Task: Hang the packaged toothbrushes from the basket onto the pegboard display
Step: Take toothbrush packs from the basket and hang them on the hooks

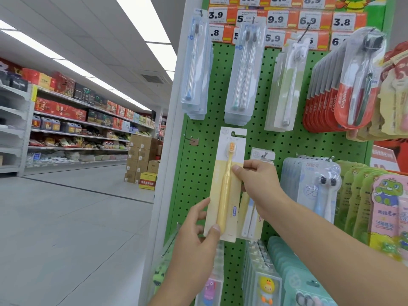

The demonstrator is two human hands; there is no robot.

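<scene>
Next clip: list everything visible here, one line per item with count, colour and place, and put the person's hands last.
yellow toothbrush pack: one, yellow and white card, held against the pegboard's lower middle.
pegboard: one, green, fills the right half.
price tags: many, white and orange, along the pegboard's top.
clear toothbrush packs: three hanging stacks, clear, upper row.
red toothbrush packs: one hanging stack, red, upper right.
empty hook: one, metal, left of the yellow pack's top.
cardboard boxes: one pile, brown, aisle floor.
store shelves: one long run, red and dark goods, left.
left hand: one, grips the pack's bottom edge.
right hand: one, pinches the pack's right side.
</scene>
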